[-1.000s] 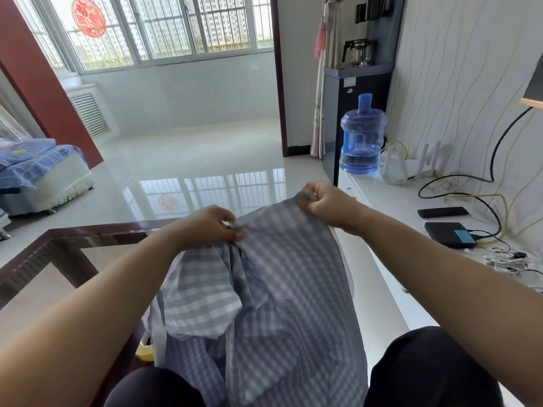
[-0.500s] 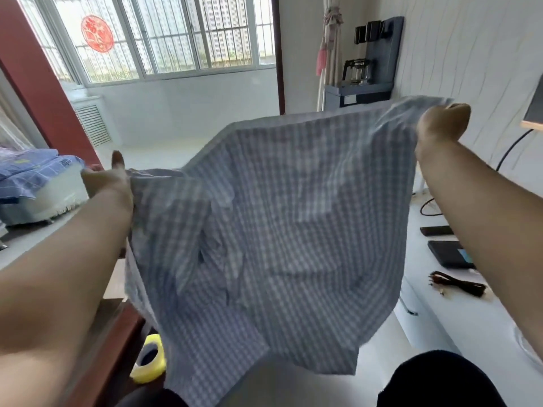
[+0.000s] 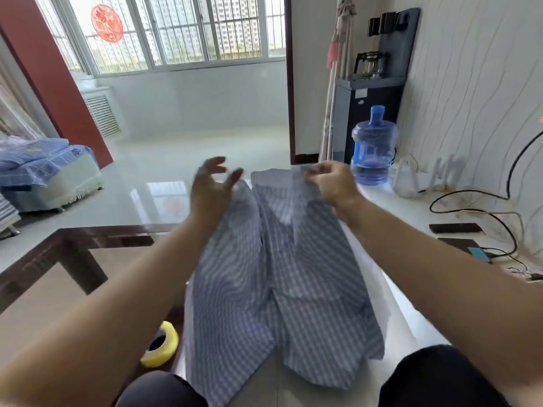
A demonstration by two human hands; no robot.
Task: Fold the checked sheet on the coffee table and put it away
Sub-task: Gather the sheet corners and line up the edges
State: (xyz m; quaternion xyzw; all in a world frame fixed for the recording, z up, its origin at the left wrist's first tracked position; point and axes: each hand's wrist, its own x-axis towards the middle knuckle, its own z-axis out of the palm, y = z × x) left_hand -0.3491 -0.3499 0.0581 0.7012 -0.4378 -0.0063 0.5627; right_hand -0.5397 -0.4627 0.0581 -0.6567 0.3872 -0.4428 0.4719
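The left hand [image 3: 212, 188] is up in front of the person with its fingers spread and loosely bent, gripping nothing; its palm side lies against the top left edge of the sheet [image 3: 273, 277], though blur hides whether it truly touches. The right hand [image 3: 329, 183] is just beside it, fingers curled, pinching the sheet's upper edge between thumb and fingertips.

From far left: a bed [image 3: 44, 171] with blue bedding stands by a red wall panel [image 3: 50, 77]. In front of it the tabletop [image 3: 97, 198] shows glossy glass in a dark wooden frame. A roll of yellow tape [image 3: 161, 345] lies below the left forearm, near the sheet's lower left corner.

The sheet hangs from the right hand in two long folds, side by side, in front of the person, down to the knees [image 3: 435, 377], which are in dark cloth. It is held up in the air, off the tabletop.

Behind the right hand a blue water bottle [image 3: 371, 148] stands on a white ledge [image 3: 411, 212], next to a dark dispenser [image 3: 370, 92] with a glass jug on it. Farther right on the ledge lie black cables [image 3: 476, 207], a dark remote [image 3: 455, 228] and a phone [image 3: 477, 252].
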